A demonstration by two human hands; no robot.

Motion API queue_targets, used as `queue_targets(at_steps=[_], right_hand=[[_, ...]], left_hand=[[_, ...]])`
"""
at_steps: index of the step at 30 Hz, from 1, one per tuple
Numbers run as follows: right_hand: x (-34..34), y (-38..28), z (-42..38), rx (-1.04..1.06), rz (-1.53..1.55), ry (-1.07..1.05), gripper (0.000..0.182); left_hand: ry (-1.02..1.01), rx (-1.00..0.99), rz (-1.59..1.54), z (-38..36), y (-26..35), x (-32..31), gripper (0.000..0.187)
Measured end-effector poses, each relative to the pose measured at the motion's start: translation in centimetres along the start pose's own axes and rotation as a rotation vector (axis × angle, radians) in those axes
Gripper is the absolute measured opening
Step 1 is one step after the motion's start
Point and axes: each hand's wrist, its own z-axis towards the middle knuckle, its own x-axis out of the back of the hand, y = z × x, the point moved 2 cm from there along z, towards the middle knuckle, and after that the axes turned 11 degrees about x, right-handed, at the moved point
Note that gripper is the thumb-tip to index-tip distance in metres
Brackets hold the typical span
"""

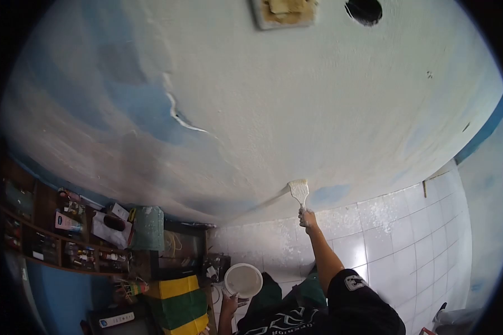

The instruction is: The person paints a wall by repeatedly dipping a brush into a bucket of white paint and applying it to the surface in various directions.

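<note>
My right hand [305, 218] is closed round the handle of a wide paintbrush [299, 190], its bristles coated in white and set against the lower wall [274, 111]. White paint covers most of this wall unevenly, with blue patches showing through. Down by my left side, my left hand [233, 302] grips a round white bucket [228, 283] at its near edge. Inside the bucket is pale whitish paint [244, 281]. Paint smears mark the left fingers.
Wooden shelves [47, 234] with bottles and boxes stand at left, beside a green-grey box [147, 229] and a green and yellow cloth [179, 304]. White splatter marks the tiled floor [408, 234]. Higher on the wall are a crack [179, 118], a switch box [285, 14] and a dark hole [364, 11].
</note>
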Motion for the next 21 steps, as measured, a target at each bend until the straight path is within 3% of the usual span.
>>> queue_targets(at_steps=[4,5,7,10,12,14,16,21], right_hand=[[6.1,8.7,0.8,-0.222,-0.008,0.164,0.029],[7.3,9.9,0.9,-0.285,-0.109,0.191,0.028],[7.9,9.0,0.3,-0.332,-0.032,0.164,0.027],[5.7,2.7,0.6,-0.145,0.059,0.068,0.025],[1.1,-7.5,-0.9,0.059,-0.080,0.034,0.027],[-1.8,-14.4,-2.4,0.194,-0.005,-0.056,0.026],[-3.2,-18.0,-5.8,0.116,0.022,-0.038,0.027],[-5.7,-28.4,-15.1,0.335,0.008,-0.170,0.028]], left_hand=[[0.067,0.017,-0.003,-1.8,-1.9,-3.9,0.070],[0.076,0.011,-0.003,-1.9,-2.2,-4.8,0.070],[0.057,-0.009,0.016,-2.9,-2.5,-6.7,0.069],[0.010,-0.089,0.111,-4.0,-2.0,-9.1,0.066],[-0.010,-0.047,0.077,-3.9,-1.5,-10.2,0.065],[0.056,-0.349,0.433,-1.1,-1.7,-9.1,0.065],[0.087,-0.394,0.495,-1.9,-2.1,-8.3,0.066],[-0.032,-0.198,0.052,-0.3,0.5,-8.0,0.069]])
